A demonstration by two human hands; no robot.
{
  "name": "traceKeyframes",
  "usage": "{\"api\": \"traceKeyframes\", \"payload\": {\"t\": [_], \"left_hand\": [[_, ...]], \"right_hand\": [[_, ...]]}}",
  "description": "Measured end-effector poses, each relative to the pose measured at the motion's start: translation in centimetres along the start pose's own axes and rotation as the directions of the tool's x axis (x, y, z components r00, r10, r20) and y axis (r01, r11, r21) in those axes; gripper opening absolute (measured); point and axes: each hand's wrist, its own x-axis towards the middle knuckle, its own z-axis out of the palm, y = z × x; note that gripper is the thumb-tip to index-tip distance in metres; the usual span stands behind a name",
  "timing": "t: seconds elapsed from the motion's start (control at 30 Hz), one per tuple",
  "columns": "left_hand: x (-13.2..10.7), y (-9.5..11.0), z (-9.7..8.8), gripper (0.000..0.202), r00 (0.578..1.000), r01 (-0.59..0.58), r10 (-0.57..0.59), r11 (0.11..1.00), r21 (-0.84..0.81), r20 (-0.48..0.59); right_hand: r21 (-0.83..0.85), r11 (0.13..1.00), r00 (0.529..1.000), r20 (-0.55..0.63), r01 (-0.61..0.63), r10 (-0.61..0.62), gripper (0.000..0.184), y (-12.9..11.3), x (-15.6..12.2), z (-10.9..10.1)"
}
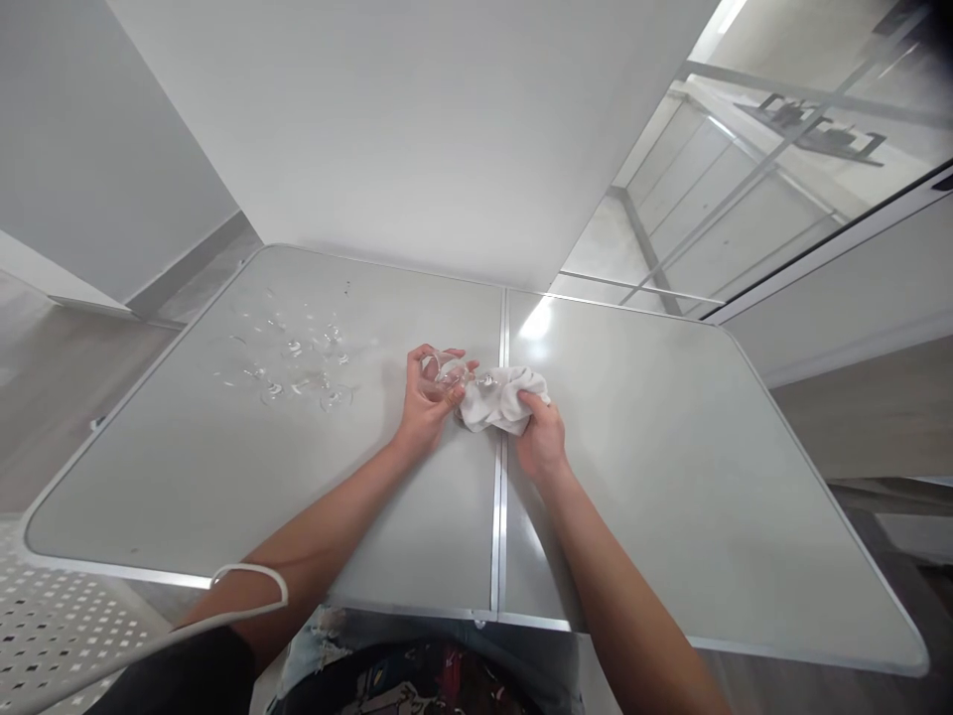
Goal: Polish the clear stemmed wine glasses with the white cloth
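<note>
A clear stemmed glass [445, 371], thin and rounded in the bowl, lies sideways above the table's middle, left of the seam; the left hand [430, 395] curls its fingers round the bowl, thumb pressing the near side; the right hand [542, 435] pinches a soft, creased white cloth [506, 405] bunched at the glass's foot end, its thumb on top, the other fingers hidden, so their spread I cannot tell; more clear glasses [294, 348] cluster on the left half; the table [692, 477] is smooth, glossy pale grey, round-cornered and metal-edged; behind it rises a plain white wall [417, 129], with a glazed partition [745, 209] to the right and a perforated white seat [52, 621] lower left; the dark garment [417, 685] bears a colourful print, too blurred to read.
</note>
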Motion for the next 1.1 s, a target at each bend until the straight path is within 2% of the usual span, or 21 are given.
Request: {"api": "traceKeyframes", "payload": {"t": [0.13,0.27,0.33,0.43,0.5,0.6,0.7,0.8,1.0,1.1], "left_hand": [[0.0,-0.1,0.0,0.061,0.999,0.020,-0.019,1.000,-0.001,0.042],[0.0,-0.1,0.0,0.062,1.000,-0.002,0.002,1.000,-0.012,-0.028],[0.0,-0.1,0.0,0.062,1.000,0.021,-0.021,1.000,-0.014,0.009],[0.0,0.0,0.0,0.061,0.996,0.046,-0.045,0.999,-0.006,0.074],[0.0,0.0,0.0,0.061,0.999,0.017,-0.016,1.000,-0.005,0.043],[0.0,0.0,0.0,0.061,0.999,-0.022,0.021,1.000,-0.011,-0.032],[-0.1,0.0,0.1,0.062,1.000,0.014,-0.014,1.000,-0.004,0.010],[-0.1,0.0,0.2,0.063,0.999,0.014,-0.015,1.000,0.011,0.032],[0.1,0.0,-0.1,0.062,0.998,-0.037,0.037,0.999,0.021,-0.046],[0.2,-0.1,-0.2,0.062,0.998,-0.042,0.044,0.999,0.023,-0.050]], "right_hand": [[0.026,0.998,0.998,0.043,-0.054,0.052,0.026,0.1,0.0,0.0],[-0.082,0.996,0.997,-0.068,0.026,-0.032,0.012,0.1,0.0,-0.2],[-0.062,0.997,0.997,-0.058,0.054,-0.057,0.014,0.1,0.0,-0.2],[0.009,1.000,1.000,0.011,0.000,0.000,0.022,0.2,0.1,0.0],[-0.005,0.999,0.999,-0.005,-0.036,0.036,0.021,0.3,0.1,0.0],[-0.065,0.998,0.996,-0.088,-0.004,-0.001,0.012,0.3,0.2,-0.3],[-0.024,1.000,0.998,-0.064,0.020,-0.022,0.015,0.2,0.1,-0.2],[0.000,1.000,1.000,-0.010,-0.024,0.024,0.020,0.2,0.2,0.0],[-0.066,0.997,0.990,-0.134,0.035,-0.044,0.007,-0.2,0.3,-0.9],[-0.043,0.997,0.988,-0.137,0.060,-0.065,0.006,-0.3,0.4,-1.2]]}}
